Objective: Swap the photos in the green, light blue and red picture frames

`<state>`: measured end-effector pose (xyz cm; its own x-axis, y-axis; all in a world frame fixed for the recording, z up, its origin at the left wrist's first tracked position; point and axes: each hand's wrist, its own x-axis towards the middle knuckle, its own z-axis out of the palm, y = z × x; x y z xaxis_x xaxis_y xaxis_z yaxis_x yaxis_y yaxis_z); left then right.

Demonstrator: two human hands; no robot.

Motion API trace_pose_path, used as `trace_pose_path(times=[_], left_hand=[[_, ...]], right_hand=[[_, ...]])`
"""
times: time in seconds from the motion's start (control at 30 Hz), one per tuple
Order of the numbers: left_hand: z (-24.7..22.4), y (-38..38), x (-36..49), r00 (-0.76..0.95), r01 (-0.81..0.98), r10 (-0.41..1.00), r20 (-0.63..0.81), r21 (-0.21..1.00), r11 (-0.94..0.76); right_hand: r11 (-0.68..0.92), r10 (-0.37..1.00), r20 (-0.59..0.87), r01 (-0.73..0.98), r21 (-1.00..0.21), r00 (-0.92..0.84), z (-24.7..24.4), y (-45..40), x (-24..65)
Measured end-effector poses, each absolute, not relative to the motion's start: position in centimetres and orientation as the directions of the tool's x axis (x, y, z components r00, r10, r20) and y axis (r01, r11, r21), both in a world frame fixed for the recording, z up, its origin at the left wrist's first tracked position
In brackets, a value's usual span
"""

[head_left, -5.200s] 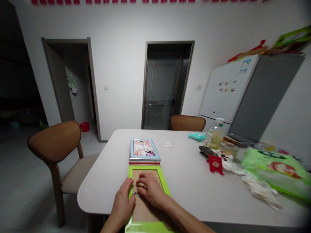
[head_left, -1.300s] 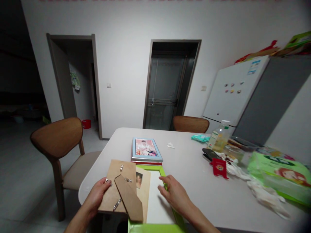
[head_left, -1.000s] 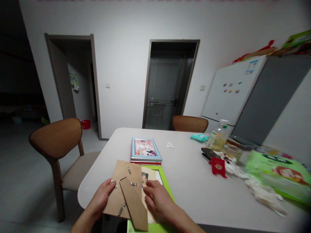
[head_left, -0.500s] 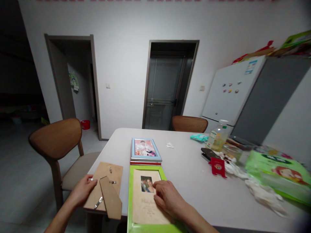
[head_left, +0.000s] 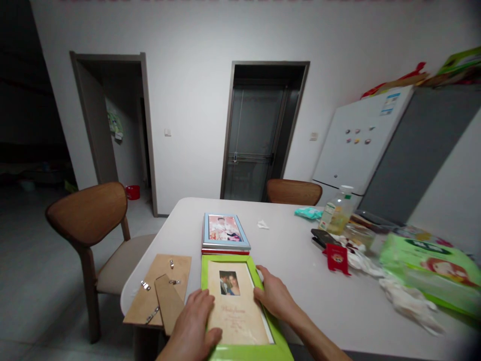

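Note:
A lime-green picture frame [head_left: 206, 268] lies on the table before me. Inside it sits a beige paper insert [head_left: 235, 326] with printed text and a small photo of two people [head_left: 229, 283]. My left hand [head_left: 193, 323] rests on the frame's left border, fingers stretched and thumb apart over the insert. At the right border, my right hand [head_left: 276, 298] grips the frame's edge, thumb over the insert and index finger along the side; its other fingers are hidden. Left of the frame lies a brown backing board [head_left: 146, 268] with metal clips and a folding stand, partly behind my left hand.
Stacked frames, a light-blue one [head_left: 206, 233] on top, lie beyond the green frame. On the table's right are a bottle [head_left: 336, 210], a dark wallet-like item [head_left: 321, 238], a red item [head_left: 337, 258], crumpled tissues [head_left: 409, 301] and a green tissue pack [head_left: 432, 260]. A chair [head_left: 90, 210] stands left.
My left hand has left the backing board and come right onto the green frame. My right hand has shifted from the photo to the frame's right border.

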<state>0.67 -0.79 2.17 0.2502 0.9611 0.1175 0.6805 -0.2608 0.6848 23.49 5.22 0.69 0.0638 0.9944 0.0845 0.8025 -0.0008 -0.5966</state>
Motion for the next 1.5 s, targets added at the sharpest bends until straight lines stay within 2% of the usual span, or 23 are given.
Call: trace_pose_path(times=[0.07,0.13,0.17,0.23,0.3,0.47,0.67,0.77,0.87,0.93,1.0,1.07,1.17,1.27,1.33,1.5], left_hand=[[2.0,-0.8,1.5,0.282,0.724,0.957,0.063,0.64,-0.256],[2.2,-0.6,1.8,0.313,0.743,0.949,0.026,0.615,-0.262],[2.5,-0.5,2.0,0.331,0.746,0.944,0.016,0.608,-0.272],[3.2,-0.4,2.5,0.359,0.746,0.933,0.014,0.597,-0.295],[4.0,-0.5,3.3,0.384,0.74,0.923,0.009,0.594,-0.314],[5.5,-1.1,5.5,0.435,0.711,0.9,0.027,0.604,-0.362],[4.0,-1.6,6.1,0.496,0.663,0.846,0.196,0.543,-0.515],[3.3,-1.5,5.6,0.482,0.57,0.804,0.347,0.573,-0.589],[3.7,-1.2,4.4,0.335,0.459,0.789,0.515,0.642,-0.614],[4.3,-0.9,3.1,0.157,0.391,0.825,0.543,0.733,-0.557],[4.6,-0.5,1.7,-0.034,0.325,0.881,0.472,0.839,-0.437],[4.3,0.1,0.4,-0.208,0.246,0.918,0.338,0.926,-0.285],[2.7,1.0,-0.9,-0.367,-0.024,0.923,0.119,0.99,-0.138],[1.2,1.8,-1.2,-0.37,-0.37,0.928,-0.045,0.923,-0.102],[0.8,1.9,-1.1,-0.345,-0.508,0.933,-0.099,0.856,-0.097],[1.0,1.5,-0.8,-0.261,-0.61,0.955,-0.143,0.791,-0.048]], right_hand=[[-0.092,0.991,-0.014,0.621,-0.778,0.13,1.2,5.1,23.3],[-0.188,0.98,-0.153,0.319,-0.929,0.129,2.0,4.7,23.0],[-0.224,0.972,-0.209,0.165,-0.961,0.107,2.5,4.4,22.7],[-0.257,0.964,-0.261,-0.061,-0.964,0.059,3.4,3.8,22.1],[-0.247,0.966,-0.257,-0.185,-0.951,0.035,4.2,3.5,21.5],[-0.168,0.985,-0.172,-0.299,-0.939,-0.014,5.4,3.1,20.5],[-0.159,0.986,-0.143,-0.231,-0.96,-0.081,6.0,3.1,20.4],[-0.134,0.989,-0.122,-0.142,-0.981,-0.088,5.3,3.6,20.5],[-0.1,0.994,-0.1,-0.003,-0.995,-0.044,3.9,4.4,21.0],[-0.083,0.996,-0.084,0.098,-0.992,-0.011,3.0,4.8,21.5],[-0.038,0.999,-0.037,0.21,-0.977,0.01,2.2,5.3,22.1],[0.022,0.999,0.03,0.33,-0.944,0.021,1.7,5.7,22.6],[0.071,0.992,0.114,0.491,-0.868,0.057,1.1,6.2,23.1],[0.056,0.982,0.152,0.604,-0.795,0.109,0.4,6.4,23.4],[0.032,0.979,0.158,0.659,-0.752,0.132,0.0,6.5,23.5],[0.059,0.973,0.212,0.785,-0.617,0.093,-0.8,6.6,23.4]])
